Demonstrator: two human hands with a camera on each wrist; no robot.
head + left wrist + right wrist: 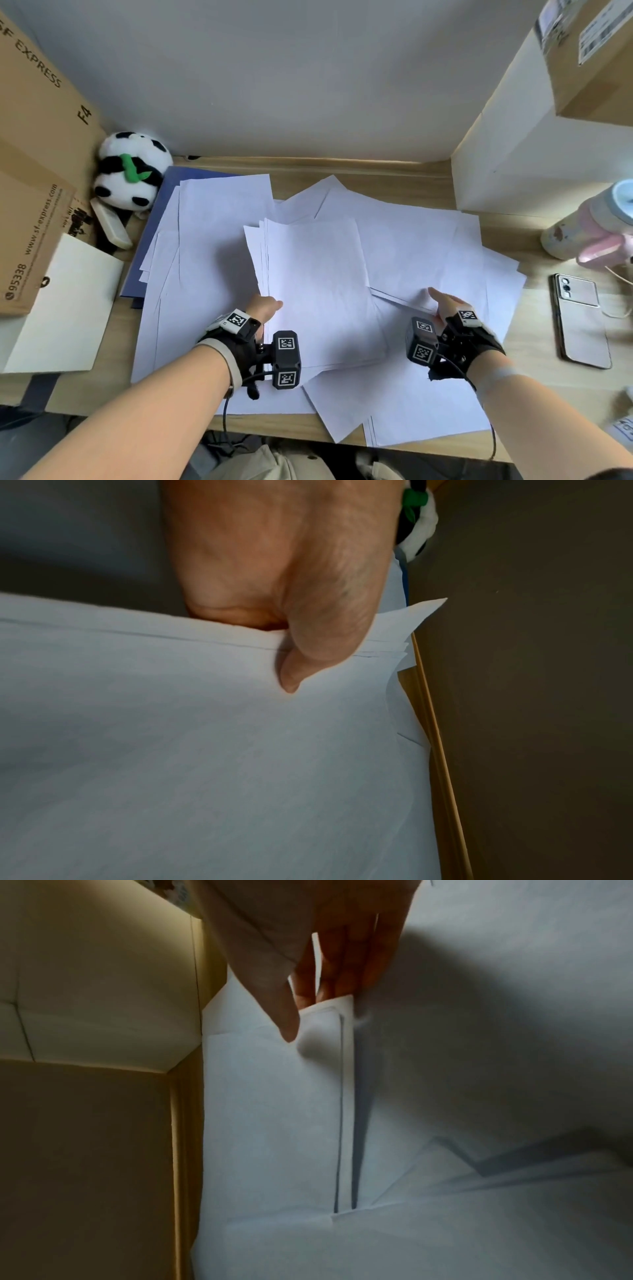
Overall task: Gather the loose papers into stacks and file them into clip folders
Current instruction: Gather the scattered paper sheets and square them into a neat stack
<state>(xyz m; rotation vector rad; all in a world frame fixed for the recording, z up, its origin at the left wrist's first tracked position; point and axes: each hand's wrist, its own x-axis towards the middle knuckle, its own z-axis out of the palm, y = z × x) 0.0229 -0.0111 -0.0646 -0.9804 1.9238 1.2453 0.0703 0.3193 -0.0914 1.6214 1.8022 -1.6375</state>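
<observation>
Step in hand: gathering; the left hand (pixel 263 310) holds a small stack of sheets (pixel 315 274) by its near-left edge while the right hand (pixel 445 303) picks up further sheets from the scatter to add to it, as I judge it.
Left fingers: closed on the stack, thumb (pixel 308 653) pressed on top, the other fingers hidden beneath the paper.
Right fingers: narrow, thumb above and fingers (pixel 337 969) below the corner of a few lifted sheets (pixel 404 298); how many sheets, I cannot tell.
Loose papers: spread over most of the counter (pixel 534 260), overlapping at many angles, some hanging past the near edge.
Clip folder: a blue folder (pixel 150 246) lies at the left, mostly buried under sheets; no papers are filed yet.
Doing it well: keep the left thumb firm so the stack's staggered edges do not fan further; bring the right-hand sheets across flat and lay them on top rather than sliding them in edgewise.
Next need: square the stack by tapping its edges on the counter before it goes to the folder.
Risk: sheets beneath may drag along; those over the near edge could slip off.
Nearby: a phone (pixel 579 318) and a bottle (pixel 589 226) sit to the right, a panda plush (pixel 132 174) at far left.
</observation>
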